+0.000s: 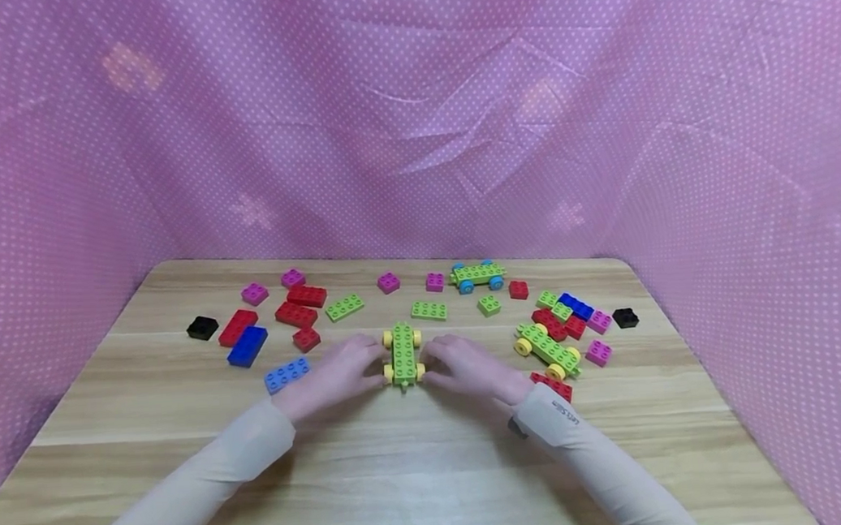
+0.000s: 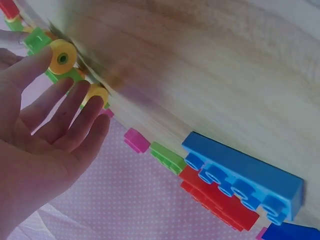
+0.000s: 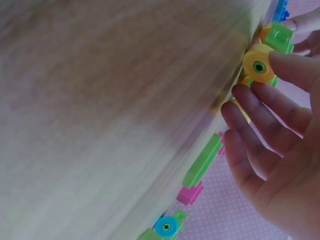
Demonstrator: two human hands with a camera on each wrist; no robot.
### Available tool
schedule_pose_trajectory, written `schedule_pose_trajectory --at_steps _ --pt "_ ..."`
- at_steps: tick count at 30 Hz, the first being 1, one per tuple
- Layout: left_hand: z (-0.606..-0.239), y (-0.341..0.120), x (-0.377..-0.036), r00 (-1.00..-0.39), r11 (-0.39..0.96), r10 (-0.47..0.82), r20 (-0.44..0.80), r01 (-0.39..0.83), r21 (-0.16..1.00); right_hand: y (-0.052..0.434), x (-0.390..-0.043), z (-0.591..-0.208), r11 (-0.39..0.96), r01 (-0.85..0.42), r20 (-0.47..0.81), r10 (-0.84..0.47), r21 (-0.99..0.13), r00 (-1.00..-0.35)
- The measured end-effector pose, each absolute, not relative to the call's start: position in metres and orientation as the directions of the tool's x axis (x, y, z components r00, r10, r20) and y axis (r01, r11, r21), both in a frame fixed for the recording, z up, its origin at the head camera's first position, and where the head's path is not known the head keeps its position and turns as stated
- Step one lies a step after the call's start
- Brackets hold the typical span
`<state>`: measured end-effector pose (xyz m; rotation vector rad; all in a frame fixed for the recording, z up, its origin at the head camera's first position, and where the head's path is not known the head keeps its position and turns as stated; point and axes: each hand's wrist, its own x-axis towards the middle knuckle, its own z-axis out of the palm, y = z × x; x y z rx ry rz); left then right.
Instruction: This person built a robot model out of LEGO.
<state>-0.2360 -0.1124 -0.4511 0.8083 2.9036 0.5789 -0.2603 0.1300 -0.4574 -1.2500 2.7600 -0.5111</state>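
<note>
On the wooden table [image 1: 421,474], hemmed in on three sides by a pink dotted cloth [image 1: 410,117], two sleeved arms reach in from the near edge; the left hand [image 1: 333,374] and the right hand [image 1: 472,365] flank a green wheeled chassis [image 1: 402,354] that stands on the boards at the middle, near the front of the scatter; both hands are loose, fingers nearly straight, tips touching the yellow wheels [image 2: 62,57] from either side, and neither is curled round the piece; the wrist views show the same, fingertips [image 3: 295,67] laid against a wheel hub rather than pinching it.

The risk, as I judge it, lies in that light contact; the chassis sits on wheels on a smooth top, so an uneven nudge from one side could roll or slew it out from between the hands; a sideways shove might send it toward the light blue brick [image 1: 287,374] just left of the left hand, or a sleeve could drag the red brick [image 1: 552,385] lying against the right wrist.

Farther back lie loose bricks: a second green car with yellow wheels [image 1: 548,350] resting on bricks at right, a green chassis with blue wheels [image 1: 477,275] near the far edge, a dark blue brick [image 1: 247,345], red bricks [image 1: 299,305], magenta squares, small green plates [image 1: 429,311], and a black piece [image 1: 202,327] at each flank.
</note>
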Motion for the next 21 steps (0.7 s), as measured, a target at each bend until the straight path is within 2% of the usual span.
schedule_pose_trajectory --at_steps 21 --pt "-0.4564 -0.1067 -0.2371 -0.873 0.779 0.486 0.031 0.450 0.437 0.1332 -0.2669 -0.4504 0.619 -0.726 0.051 -0.749 -0.300 -0.660"
